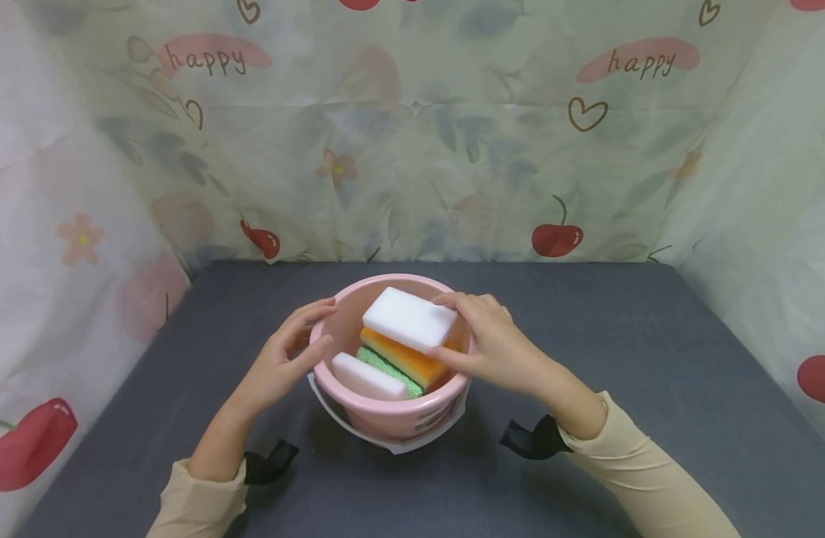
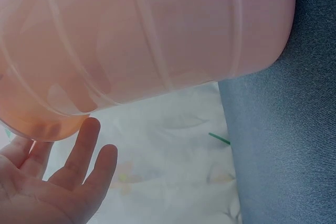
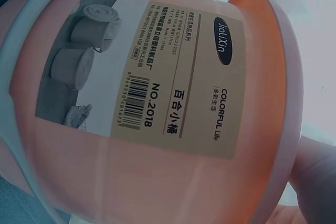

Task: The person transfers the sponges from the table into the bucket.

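A pink bucket (image 1: 392, 415) holds several sponges. On top, a white sponge (image 1: 409, 317) lies tilted, its right end gripped by my right hand (image 1: 489, 340) between thumb and fingers. Below it is an orange-yellow sponge (image 1: 402, 357), then a green sponge (image 1: 388, 370) and another white sponge (image 1: 367, 378) on edge at the near left. My left hand (image 1: 288, 355) rests at the bucket's left rim with fingers spread and fairly straight. In the left wrist view, the fingertips of the left hand (image 2: 63, 182) meet the rim. The right wrist view hides the white sponge.
The bucket stands on a dark table (image 1: 587, 321). Its white handle (image 1: 402, 448) hangs down at the front, and a printed label (image 3: 142, 77) covers its side. Patterned curtains (image 1: 412, 149) enclose the back and sides. Black straps (image 1: 271, 462) hang from both wrists.
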Demonstrator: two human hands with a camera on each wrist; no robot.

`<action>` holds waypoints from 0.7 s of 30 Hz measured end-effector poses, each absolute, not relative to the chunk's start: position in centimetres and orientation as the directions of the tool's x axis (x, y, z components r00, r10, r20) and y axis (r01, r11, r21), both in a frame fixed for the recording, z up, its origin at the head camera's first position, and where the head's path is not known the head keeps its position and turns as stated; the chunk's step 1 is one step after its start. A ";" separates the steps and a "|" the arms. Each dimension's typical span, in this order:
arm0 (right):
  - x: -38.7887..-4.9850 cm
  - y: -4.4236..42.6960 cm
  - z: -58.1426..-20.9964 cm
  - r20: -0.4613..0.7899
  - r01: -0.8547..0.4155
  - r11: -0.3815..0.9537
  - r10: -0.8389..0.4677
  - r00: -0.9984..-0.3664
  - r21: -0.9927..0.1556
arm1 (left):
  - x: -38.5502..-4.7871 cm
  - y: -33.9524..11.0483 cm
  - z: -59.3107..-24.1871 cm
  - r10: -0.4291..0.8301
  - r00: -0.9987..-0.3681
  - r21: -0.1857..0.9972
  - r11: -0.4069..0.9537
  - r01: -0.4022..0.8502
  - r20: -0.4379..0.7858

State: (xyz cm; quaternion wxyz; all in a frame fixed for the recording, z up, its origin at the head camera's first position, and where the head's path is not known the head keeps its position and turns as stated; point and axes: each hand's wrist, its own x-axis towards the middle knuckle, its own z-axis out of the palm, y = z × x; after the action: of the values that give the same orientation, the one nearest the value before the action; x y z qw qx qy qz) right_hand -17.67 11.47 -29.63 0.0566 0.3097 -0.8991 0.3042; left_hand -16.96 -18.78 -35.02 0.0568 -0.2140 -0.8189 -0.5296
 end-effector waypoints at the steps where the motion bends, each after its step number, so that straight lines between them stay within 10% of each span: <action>1: -17.7 11.5 -29.6 0.290 -0.595 0.623 -0.527 -0.799 -0.507 | -17.0 -18.8 -35.0 0.292 -0.900 0.842 0.345 0.414 0.323; 21: -18.1 13.2 -29.5 0.310 -0.573 0.618 -0.487 -0.817 -0.538 | -17.0 -18.8 -34.8 0.287 -0.902 0.836 0.359 0.414 0.323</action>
State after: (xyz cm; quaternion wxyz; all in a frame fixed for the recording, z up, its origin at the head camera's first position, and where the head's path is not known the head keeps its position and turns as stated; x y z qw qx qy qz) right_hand -18.14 13.18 -29.46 0.0670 0.2953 -0.8970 0.3219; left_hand -16.98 -18.82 -34.84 0.0605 -0.2134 -0.8222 -0.5243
